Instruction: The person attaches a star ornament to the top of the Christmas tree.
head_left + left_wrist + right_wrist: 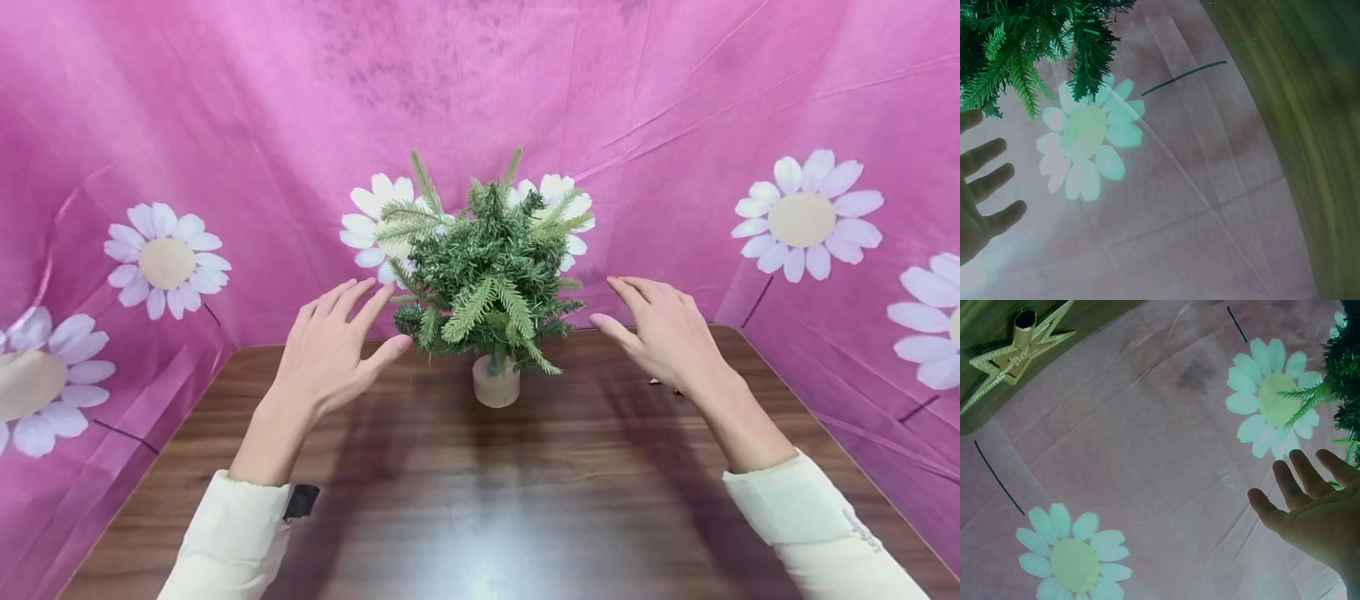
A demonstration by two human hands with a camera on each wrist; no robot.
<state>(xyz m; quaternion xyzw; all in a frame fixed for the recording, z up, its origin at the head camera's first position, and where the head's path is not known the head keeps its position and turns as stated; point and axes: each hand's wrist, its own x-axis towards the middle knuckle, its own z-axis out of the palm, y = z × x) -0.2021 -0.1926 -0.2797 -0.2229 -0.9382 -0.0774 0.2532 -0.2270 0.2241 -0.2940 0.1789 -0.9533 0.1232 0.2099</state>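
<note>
A small artificial Christmas tree (491, 267) stands upright on its round pale base (497, 383) towards the back of the table. My left hand (330, 342) hovers at the tree's left side, fingers spread and thumb pointing at the lower branches. On the other side my right hand (663, 329) is held up, a gap between it and the branches, its fingers extended. Neither hand holds anything. A gold glittery star (1013, 356) with a short tube socket lies on the table in the right wrist view; in the head view my right hand mostly hides it.
The brown wood-grain table (480, 500) has rounded back corners. Pink cloth (480, 83) printed with white daisies (804, 218) hangs close behind the table and along both sides. A few small green bits (1247, 42) lie on the table in the left wrist view.
</note>
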